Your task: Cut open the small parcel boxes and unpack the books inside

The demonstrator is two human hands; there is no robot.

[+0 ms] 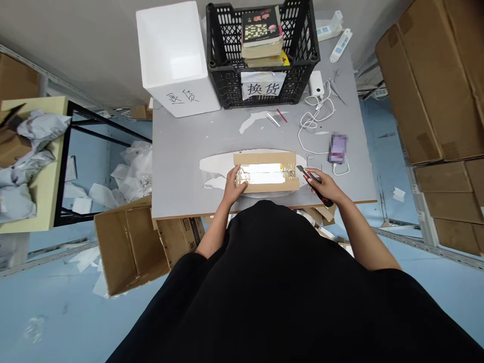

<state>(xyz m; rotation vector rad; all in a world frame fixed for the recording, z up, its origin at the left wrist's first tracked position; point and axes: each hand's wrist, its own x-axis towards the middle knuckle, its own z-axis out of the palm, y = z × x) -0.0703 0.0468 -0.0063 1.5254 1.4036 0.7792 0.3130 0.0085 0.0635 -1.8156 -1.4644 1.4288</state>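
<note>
Left hand: our left hand (233,184) lies open and flat on the left end of the parcel, pressing down, not gripping.

Right hand: our right hand (322,185) is closed around the handle of a black-and-red utility knife (316,186), with the blade angled toward the parcel's right end; we cannot tell whether the blade touches it.

Parcel: a flat brown cardboard parcel (266,157) lies on the table's near side, between our hands, with a white label (264,174) across its middle and clear packing tape (244,176) over its left end.

Table: a grey table top (181,161) carries everything here, with white peeling patches on its surface.

Crate: a black plastic crate (303,58) at the far edge holds a stack of books (261,27), and a white paper sign (263,85) with black Chinese characters hangs on its front.

Foam box: a white foam box (174,55) stands just beside the crate, with black Chinese characters on its side.

Nearby: a white power bank (316,83) and a phone with a blurred screen (338,148) lie right of the parcel, joined by white cables.

Floor: an open brown cardboard box (128,247) sits below the table's left corner.
</note>
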